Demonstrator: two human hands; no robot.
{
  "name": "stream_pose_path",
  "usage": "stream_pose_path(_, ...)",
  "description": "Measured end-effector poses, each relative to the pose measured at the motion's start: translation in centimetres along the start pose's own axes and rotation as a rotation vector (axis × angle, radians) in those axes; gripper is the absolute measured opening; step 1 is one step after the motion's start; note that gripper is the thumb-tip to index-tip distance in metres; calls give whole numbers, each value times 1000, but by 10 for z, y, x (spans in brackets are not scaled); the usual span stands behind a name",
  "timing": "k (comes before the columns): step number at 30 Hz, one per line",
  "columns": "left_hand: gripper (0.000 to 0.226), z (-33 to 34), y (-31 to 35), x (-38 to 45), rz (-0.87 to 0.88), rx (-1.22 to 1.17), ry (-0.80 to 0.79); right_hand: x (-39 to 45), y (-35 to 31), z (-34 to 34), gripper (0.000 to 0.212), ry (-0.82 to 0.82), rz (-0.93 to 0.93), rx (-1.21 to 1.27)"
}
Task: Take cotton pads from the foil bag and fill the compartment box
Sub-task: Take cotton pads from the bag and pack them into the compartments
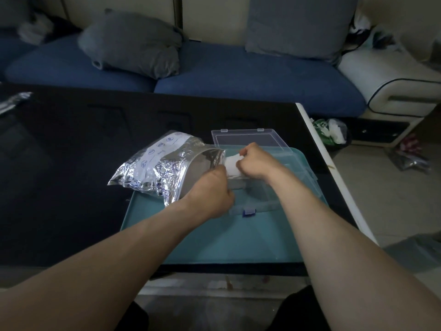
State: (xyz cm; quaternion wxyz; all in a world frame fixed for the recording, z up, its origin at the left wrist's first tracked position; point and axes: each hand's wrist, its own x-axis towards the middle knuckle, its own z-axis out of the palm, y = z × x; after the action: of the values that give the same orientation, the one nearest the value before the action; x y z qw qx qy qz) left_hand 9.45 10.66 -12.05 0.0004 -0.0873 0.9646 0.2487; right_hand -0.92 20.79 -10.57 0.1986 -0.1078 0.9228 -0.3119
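nearest, two bare forearms reach forward over a teal tray that lies on a dark glossy table. the left hand is curled at the mouth of the foil bag, its fingers gripping the bag's open edge; the fingertips are hidden behind the hand. the right hand is closed round a white wad of cotton pads, pinching it just at the bag's opening, above the compartment box. the clear box sits on the tray with a blue latch at its near edge, and its transparent lid is folded back on the far side. whether any pads already lie in the compartments is hard to tell through the plastic and the arms. the bag lies on its side, crinkled, its printed white label up, partly on the tray and partly on the table. farther off, a blue sofa carries two grey cushions, and some bags lie on the floor to the right.
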Motion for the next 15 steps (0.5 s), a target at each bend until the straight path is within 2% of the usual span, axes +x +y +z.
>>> stream_pose_path(4, 29, 2, -4, 3, -27, -69, -12, 0, 6, -1, 42, 120, 41, 33)
stream_pose_path(10, 26, 1, -5, 3, -24, -123, -27, 4, 12, -1, 48, 221, 133, -46)
stream_pose_path(15, 25, 4, -2, 1, 9, -121, -5, -8, 9, -5, 22, 215, 35, -72)
